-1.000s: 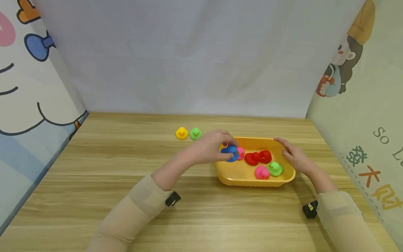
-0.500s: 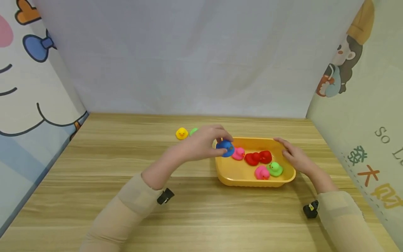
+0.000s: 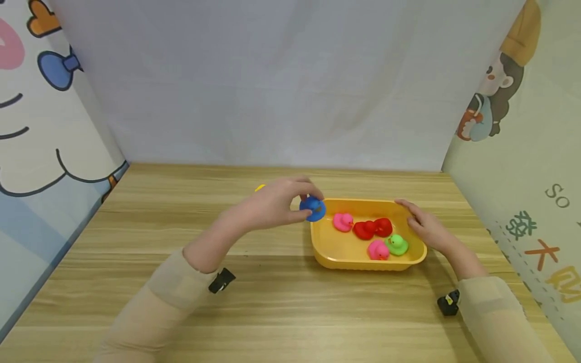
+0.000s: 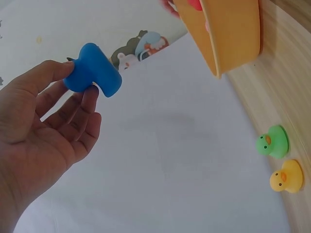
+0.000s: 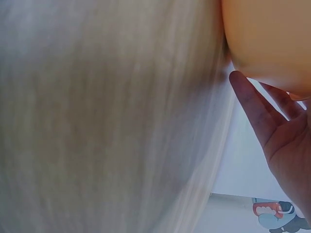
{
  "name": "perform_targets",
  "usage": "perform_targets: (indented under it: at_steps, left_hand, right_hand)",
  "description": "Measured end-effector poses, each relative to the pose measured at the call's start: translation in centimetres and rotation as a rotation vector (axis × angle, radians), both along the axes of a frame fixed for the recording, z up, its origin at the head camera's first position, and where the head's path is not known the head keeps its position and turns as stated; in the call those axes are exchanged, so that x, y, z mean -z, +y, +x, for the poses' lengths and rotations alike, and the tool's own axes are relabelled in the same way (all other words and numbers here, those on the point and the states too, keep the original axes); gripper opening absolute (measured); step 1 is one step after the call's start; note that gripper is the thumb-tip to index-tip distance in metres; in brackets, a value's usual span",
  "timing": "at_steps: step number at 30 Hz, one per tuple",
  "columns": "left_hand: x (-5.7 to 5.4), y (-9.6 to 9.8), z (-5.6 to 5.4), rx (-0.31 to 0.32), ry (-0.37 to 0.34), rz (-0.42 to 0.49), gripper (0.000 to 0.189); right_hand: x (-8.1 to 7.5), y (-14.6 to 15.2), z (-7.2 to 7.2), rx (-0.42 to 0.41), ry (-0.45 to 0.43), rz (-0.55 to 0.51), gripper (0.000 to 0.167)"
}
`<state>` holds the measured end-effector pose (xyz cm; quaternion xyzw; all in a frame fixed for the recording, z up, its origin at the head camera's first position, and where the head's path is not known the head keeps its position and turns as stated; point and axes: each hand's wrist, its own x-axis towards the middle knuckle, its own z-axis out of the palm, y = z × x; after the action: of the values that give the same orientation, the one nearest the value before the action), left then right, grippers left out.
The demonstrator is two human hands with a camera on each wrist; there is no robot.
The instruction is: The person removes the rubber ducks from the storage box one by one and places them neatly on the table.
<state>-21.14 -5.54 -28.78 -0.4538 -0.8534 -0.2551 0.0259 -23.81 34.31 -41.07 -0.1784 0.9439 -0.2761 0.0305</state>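
My left hand (image 3: 277, 204) pinches a blue toy duck (image 3: 313, 208) between thumb and fingers, in the air by the left rim of an orange-yellow plastic bin (image 3: 336, 254). Seen from the left wrist, the blue duck (image 4: 95, 70) is tilted, well apart from the table. On the bin's right end my right hand (image 3: 428, 229) holds the wall, thumb over the rim and fingers outside. In the right wrist view, fingers (image 5: 255, 109) lie against the outer wall. Inside the bin sit two pink ducks (image 3: 342, 222), two red ducks (image 3: 364, 230) and a green duck (image 3: 397, 245).
A green duck (image 4: 273, 141) and a yellow duck (image 4: 286, 176) stand side by side on the wood-grain table (image 3: 281, 312), behind the left hand. A white cloth (image 3: 272, 85) hangs along the table's back edge, and printed panels (image 3: 513, 176) flank both sides.
My left hand has lifted the blue duck out of the bin and moved leftward, now covering the green duck and most of the yellow one outside. The right hand and bin stay put.
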Motion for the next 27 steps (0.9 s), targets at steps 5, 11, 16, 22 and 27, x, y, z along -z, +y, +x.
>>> perform_targets:
  at_steps: [5, 11, 16, 22, 27]
  left_hand:
    - [-0.3, -0.9, -0.3, 0.012, -0.003, 0.013, 0.024]
    - [-0.9, -2.1, -0.6, 0.011, 0.023, 0.035, 0.025]
    - [-1.1, -2.9, -1.1, 0.012, 0.042, 0.040, 0.026]
    - [-0.9, -4.0, -1.8, 0.020, 0.044, 0.050, 0.026]
    - [-0.8, -5.1, -2.6, 0.007, 0.012, 0.021, 0.028]
  right_hand:
    - [0.1, 0.0, 0.0, 0.005, -0.006, -0.004, 0.047]
    - [0.1, 0.0, 0.1, 0.000, 0.011, -0.003, 0.047]
    - [0.3, 0.1, 0.0, -0.001, 0.014, 0.003, 0.047]
    - [0.4, 0.0, -0.2, -0.007, 0.027, 0.004, 0.047]
    - [0.4, 0.0, -0.2, -0.009, 0.029, 0.008, 0.047]
